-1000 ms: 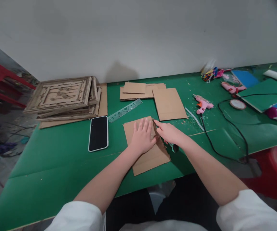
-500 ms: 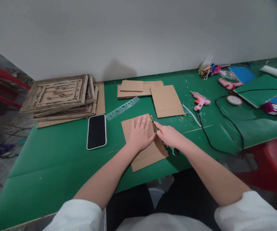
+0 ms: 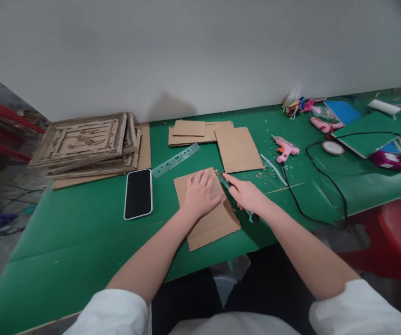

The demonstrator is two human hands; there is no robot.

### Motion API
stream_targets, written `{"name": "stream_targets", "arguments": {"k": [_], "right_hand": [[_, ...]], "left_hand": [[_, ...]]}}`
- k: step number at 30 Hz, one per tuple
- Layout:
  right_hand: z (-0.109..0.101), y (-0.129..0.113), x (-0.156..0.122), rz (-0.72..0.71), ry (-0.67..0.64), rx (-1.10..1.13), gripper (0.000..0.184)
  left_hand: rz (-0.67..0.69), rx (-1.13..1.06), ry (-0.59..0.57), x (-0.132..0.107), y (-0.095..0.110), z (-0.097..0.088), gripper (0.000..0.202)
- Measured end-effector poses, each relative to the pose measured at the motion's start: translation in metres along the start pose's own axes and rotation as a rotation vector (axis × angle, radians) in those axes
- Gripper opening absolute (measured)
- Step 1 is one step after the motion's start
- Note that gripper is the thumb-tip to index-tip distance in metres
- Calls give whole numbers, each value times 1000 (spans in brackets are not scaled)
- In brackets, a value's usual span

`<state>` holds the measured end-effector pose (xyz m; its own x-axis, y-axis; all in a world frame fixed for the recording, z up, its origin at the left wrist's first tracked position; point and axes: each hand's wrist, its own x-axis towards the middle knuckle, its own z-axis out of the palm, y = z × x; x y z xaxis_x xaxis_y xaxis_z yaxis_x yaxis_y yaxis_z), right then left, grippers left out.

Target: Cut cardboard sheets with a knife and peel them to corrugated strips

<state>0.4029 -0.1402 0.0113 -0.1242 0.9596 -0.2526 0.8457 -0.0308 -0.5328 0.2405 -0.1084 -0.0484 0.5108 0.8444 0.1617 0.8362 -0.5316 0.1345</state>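
Observation:
My left hand (image 3: 201,195) lies flat with fingers spread on a brown cardboard sheet (image 3: 209,230) in front of me. At the sheet's right edge, my right hand (image 3: 247,193) is closed around a utility knife (image 3: 251,216). Its teal and black end sticks out below my palm, and its front points toward the sheet's upper right corner. My index finger stretches along the top of the knife. Small torn bits of cardboard show at that corner. Whether the blade touches the cardboard I cannot tell.
Left of the sheet lie a phone (image 3: 138,194) and a clear ruler (image 3: 176,160). Cut cardboard pieces (image 3: 238,150) sit behind. A stack of cardboard frames (image 3: 89,139) stands back left. On the right are a pink glue gun (image 3: 286,149), a glue stick (image 3: 273,169), black cord (image 3: 326,177) and tape (image 3: 333,148).
My right hand has shifted slightly away from the sheet's edge, showing more of the knife. My left hand stays pressed on the cardboard. The whole view has moved a little.

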Motion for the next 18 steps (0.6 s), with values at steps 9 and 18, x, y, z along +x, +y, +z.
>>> {"name": "stream_targets", "arguments": {"k": [9, 18], "right_hand": [[7, -6, 34, 36, -67, -48, 53], [8, -18, 31, -6, -69, -367, 55]], "left_hand": [[-4, -14, 28, 4, 0, -1, 61], [0, -32, 32, 4, -1, -2, 58]]}}
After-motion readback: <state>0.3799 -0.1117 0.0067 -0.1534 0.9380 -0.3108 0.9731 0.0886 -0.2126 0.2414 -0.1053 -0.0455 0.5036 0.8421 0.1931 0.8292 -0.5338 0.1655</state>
